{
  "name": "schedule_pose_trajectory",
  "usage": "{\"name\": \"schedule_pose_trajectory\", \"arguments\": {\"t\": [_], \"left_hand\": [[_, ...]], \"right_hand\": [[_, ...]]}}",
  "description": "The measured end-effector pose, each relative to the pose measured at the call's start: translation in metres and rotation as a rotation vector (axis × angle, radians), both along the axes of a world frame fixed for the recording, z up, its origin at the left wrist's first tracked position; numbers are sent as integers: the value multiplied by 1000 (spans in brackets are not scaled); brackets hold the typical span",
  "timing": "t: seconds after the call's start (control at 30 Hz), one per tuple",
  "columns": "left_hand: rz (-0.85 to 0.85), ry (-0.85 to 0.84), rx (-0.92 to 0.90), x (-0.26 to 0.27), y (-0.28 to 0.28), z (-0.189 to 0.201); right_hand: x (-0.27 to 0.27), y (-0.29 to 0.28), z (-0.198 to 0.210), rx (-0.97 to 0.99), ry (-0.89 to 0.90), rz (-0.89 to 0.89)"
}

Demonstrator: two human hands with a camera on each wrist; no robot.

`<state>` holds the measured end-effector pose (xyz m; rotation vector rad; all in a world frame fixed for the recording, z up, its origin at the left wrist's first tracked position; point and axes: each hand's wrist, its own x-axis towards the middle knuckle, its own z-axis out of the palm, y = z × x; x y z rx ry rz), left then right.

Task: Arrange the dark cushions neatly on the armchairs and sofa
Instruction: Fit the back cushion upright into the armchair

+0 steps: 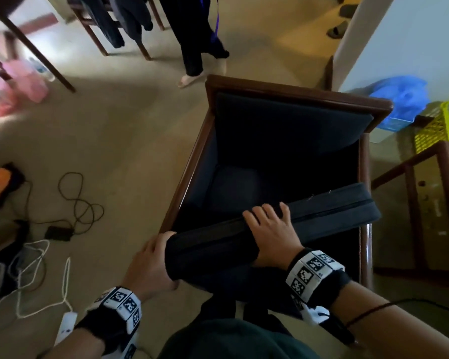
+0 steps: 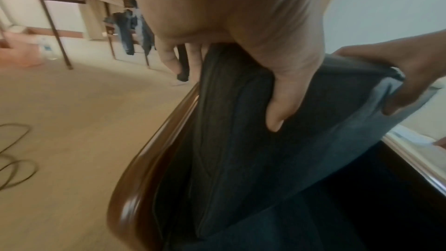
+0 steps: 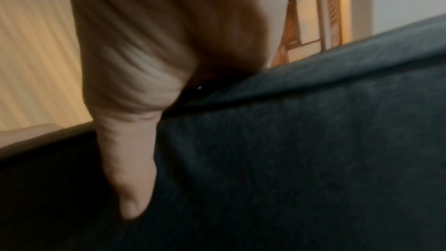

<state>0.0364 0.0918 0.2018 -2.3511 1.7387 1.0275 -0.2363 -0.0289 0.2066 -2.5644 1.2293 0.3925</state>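
Dark fabric seat cushion [image 1: 309, 216], long axis spanning the wooden armchair's [image 1: 296, 92] front edge, is gripped by left hand [image 1: 151, 265] at its left end and right hand [image 1: 272, 229] near the middle.

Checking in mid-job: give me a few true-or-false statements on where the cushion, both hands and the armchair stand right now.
1. Both hands grip the same dark cushion. True: the left hand holds its end, the right hand its top edge.
2. The cushion lies flat on the seat. False: it stands on edge across the front of the armchair.
3. A back cushion already leans against the backrest. True.
4. The yellow basket sits on the seat. False: it stands beside the armchair.
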Motion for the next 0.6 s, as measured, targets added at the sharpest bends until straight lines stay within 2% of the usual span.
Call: {"name": "schedule_pose_trajectory", "arguments": {"t": [0.13,0.37,0.47,0.6], "left_hand": [[179,150,-86,2,1,-12],[114,98,-136,-6,-23,5],[6,124,-274,-22,-45,34],[-153,187,-497,-52,-97,98]], "right_hand": [[11,2,-12,-111,-122,-39],[-3,-10,-4,-140,-244,-187],[-31,-19,13,-138,-286,-303],[-74,-42,49,-153,-434,-479]]}}
